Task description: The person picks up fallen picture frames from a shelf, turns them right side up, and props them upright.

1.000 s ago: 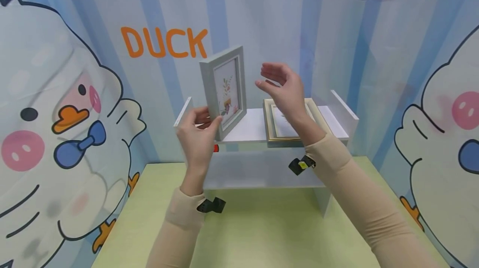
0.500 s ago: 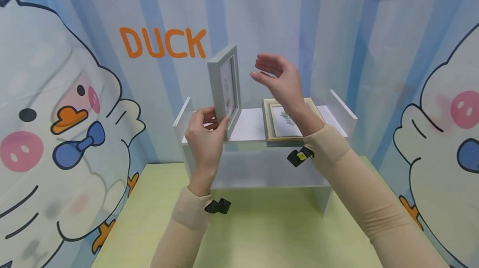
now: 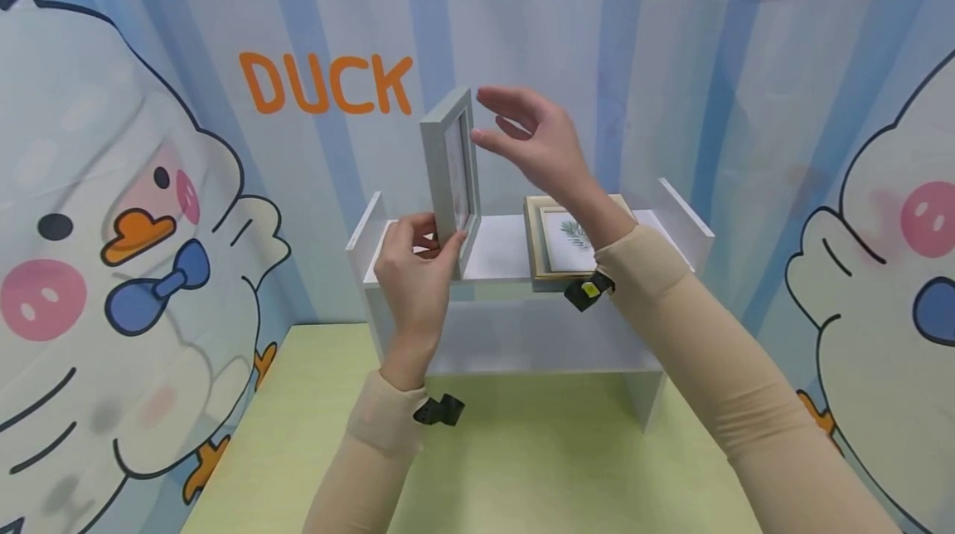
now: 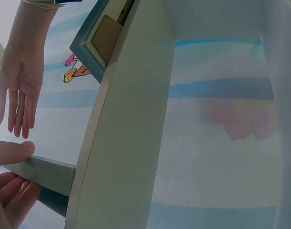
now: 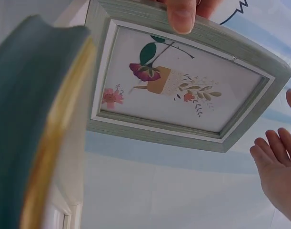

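A grey-green picture frame [image 3: 450, 169] stands upright over the left part of the white shelf [image 3: 496, 248], turned nearly edge-on in the head view. My left hand [image 3: 412, 273] pinches its lower near edge, thumb on the front side and fingers behind. Beside its upper right edge is my right hand [image 3: 533, 136], fingers extended and slightly bent, the tips close to the frame and holding nothing. In the right wrist view the picture frame [image 5: 178, 95] shows its front, a flower print under a white inner border, with the left thumb [image 5: 181, 19] on the border.
A gold-edged frame [image 3: 545, 256] with a leaf print lies on the right part of the shelf top, partly hidden by my right forearm. The shelf has raised side panels [image 3: 685, 215] and stands on a pale green-yellow table [image 3: 537, 468]. A duck-print curtain [image 3: 522, 12] hangs behind.
My left hand has shifted a little right, turning the picture frame more edge-on. My right hand has moved left and up, up to the frame's upper edge.
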The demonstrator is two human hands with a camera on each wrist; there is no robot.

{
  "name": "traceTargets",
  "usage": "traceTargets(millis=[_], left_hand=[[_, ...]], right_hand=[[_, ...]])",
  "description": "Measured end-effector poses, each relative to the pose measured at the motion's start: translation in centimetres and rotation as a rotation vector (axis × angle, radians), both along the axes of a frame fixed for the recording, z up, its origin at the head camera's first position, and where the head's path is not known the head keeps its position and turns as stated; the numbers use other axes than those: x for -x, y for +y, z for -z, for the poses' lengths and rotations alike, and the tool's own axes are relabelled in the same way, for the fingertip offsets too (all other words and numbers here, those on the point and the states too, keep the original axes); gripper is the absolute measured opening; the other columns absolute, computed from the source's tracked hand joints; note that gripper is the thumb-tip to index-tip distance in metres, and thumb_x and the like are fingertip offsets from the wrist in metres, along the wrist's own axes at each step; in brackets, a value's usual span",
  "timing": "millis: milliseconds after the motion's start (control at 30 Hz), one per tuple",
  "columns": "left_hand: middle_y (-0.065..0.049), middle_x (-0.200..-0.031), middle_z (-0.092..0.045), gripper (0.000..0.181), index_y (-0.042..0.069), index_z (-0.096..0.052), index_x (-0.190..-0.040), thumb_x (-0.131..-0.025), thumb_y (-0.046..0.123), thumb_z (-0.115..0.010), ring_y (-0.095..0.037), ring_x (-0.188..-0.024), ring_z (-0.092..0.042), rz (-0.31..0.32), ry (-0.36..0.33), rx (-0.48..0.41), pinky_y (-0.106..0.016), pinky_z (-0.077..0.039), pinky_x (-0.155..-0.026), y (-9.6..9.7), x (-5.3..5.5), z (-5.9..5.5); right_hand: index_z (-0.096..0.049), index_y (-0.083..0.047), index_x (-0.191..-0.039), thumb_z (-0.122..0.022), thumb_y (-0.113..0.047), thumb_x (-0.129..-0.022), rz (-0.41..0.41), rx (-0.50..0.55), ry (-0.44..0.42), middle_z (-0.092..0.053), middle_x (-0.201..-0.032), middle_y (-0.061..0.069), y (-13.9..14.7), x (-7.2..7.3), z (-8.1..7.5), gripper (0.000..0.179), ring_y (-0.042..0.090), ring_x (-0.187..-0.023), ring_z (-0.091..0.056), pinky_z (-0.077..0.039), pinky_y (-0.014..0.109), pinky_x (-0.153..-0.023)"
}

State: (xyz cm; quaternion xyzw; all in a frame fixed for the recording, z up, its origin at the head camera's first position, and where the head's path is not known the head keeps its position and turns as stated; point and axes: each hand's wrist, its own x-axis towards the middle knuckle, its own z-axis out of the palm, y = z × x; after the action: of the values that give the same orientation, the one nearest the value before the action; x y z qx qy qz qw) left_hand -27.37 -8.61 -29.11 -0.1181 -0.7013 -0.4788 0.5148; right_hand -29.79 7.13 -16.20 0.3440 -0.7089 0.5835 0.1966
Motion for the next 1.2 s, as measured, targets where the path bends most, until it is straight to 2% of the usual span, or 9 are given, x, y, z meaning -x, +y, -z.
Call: traceTargets(millis=[200,400,767,1200], left_hand=[[-0.01,-0.087,-0.064,0.028,0.003,-0.067,-0.094,-0.073,0.015,-0.082,-0.015,-0.069,-0.064,-0.002,0.012,0.027,-0.023,-0.057,-0.06,0.2,0.0,0.1],[-0.01,-0.086,-0.065,0.027,0.004,-0.068,-0.094,-0.073,0.012,-0.082,-0.016,-0.07,-0.064,-0.002,0.024,0.029,-0.026,-0.057,-0.061,0.2,-0.1,0.2],[-0.011,-0.088,-0.065,0.027,0.002,-0.069,-0.098,-0.074,0.008,-0.08,-0.017,-0.074,-0.066,0.054,0.026,0.022,-0.023,-0.057,-0.063,0.3,-0.4,0.3],[-0.012,-0.09,-0.065,0.027,0.002,-0.069,-0.1,-0.075,0.006,-0.079,-0.018,-0.078,-0.065,0.069,0.037,0.043,-0.024,-0.058,-0.065,0.5,-0.4,0.5]], right_hand=[[-0.049,0.006,-0.132,-0.066,-0.001,-0.086,-0.056,-0.097,0.043,-0.05,-0.138,0.019,-0.7,-0.4,-0.6,0.05,0.022,-0.132,-0.046,-0.036,0.03,-0.11],[-0.05,0.005,-0.132,-0.069,-0.003,-0.084,-0.058,-0.162,0.085,-0.052,-0.137,0.017,-1.0,-0.1,-0.5,0.052,0.021,-0.132,-0.046,-0.035,0.029,-0.111],[-0.053,0.006,-0.13,-0.07,-0.002,-0.083,-0.06,-0.189,0.104,-0.052,-0.135,0.017,-0.9,0.4,-0.4,0.051,0.022,-0.131,-0.045,-0.035,0.031,-0.111],[-0.054,0.005,-0.129,-0.07,-0.003,-0.083,-0.073,-0.19,0.116,-0.053,-0.134,0.017,-0.7,0.8,-0.4,0.049,0.021,-0.131,-0.046,-0.035,0.027,-0.111]])
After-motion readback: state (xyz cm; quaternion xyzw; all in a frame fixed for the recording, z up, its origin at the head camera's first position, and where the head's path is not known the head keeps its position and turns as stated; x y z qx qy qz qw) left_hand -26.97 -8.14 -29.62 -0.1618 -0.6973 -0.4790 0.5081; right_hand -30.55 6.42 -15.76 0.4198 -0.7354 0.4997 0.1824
